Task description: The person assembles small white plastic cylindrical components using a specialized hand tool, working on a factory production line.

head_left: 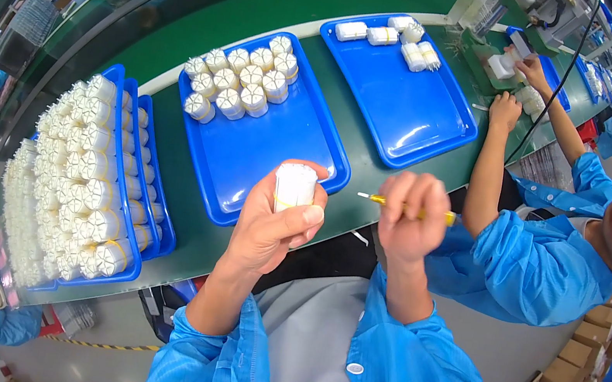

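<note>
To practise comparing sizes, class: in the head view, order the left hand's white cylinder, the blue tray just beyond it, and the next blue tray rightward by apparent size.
1. Blue tray just beyond
2. Next blue tray rightward
3. White cylinder in left hand

The camera sits on the person's head, at the near side of the table point(340, 106). It looks down and across to the table's far side. Both hands, the left hand point(266, 224) and the right hand point(413, 218), are close to it, by the table's near edge. The view is very wide, so bits of floor point(103, 354) and room past the table's ends show too.
</note>
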